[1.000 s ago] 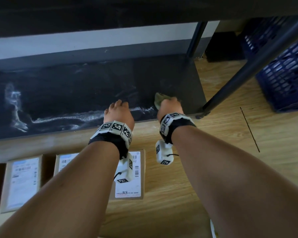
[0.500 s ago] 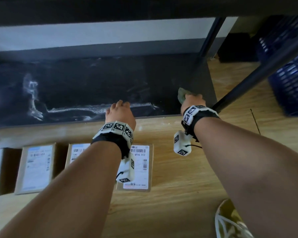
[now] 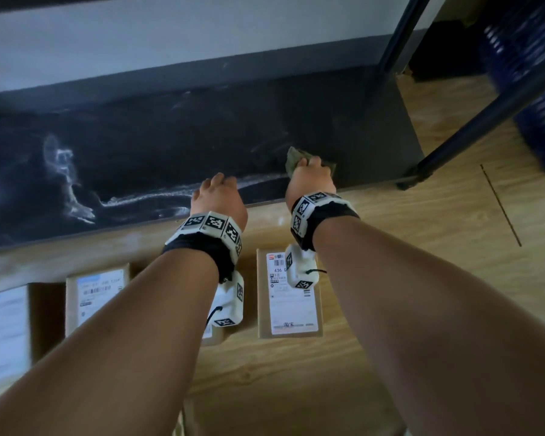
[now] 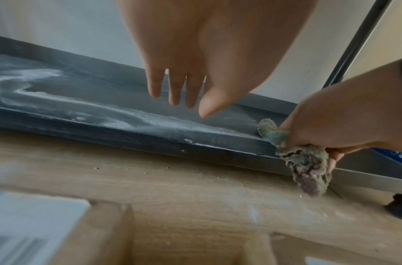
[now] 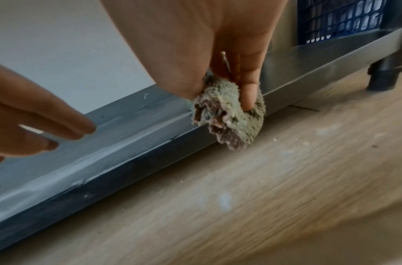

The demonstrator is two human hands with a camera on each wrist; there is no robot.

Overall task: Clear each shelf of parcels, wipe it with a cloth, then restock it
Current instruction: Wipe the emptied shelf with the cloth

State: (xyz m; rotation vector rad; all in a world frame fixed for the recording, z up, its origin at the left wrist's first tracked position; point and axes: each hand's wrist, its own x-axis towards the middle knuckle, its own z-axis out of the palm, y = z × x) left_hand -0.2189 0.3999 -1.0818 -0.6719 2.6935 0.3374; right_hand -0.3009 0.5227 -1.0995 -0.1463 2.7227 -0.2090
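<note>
Head view looks down on the bottom shelf (image 3: 343, 127), a dark board with nothing standing on it, streaked pale with dust along its front and toward its left end, which is why, as I judge it, the wiping step is in hand and unfinished. At the front edge of the shelf, toward its right end, the right hand (image 3: 309, 180) has its fingers curled round a bunched greenish cloth (image 5: 229, 114); the right wrist view shows the wad pinched between thumb and fingers and hanging partly over the shelf's front lip, probably so that dust is dragged off the edge rather than pushed back in. Just left of it, over the same front edge, the left hand (image 3: 219, 198) holds nothing, its fingers (image 4: 176, 87) straight and slightly spread above the dusty streak; whether they touch the shelf I cannot tell. Parcels (image 3: 288, 294) lie label-up in a row on the wooden floor (image 3: 453, 247) in front of the shelf, seemingly set close by so they can be restocked once the board is clean
</note>
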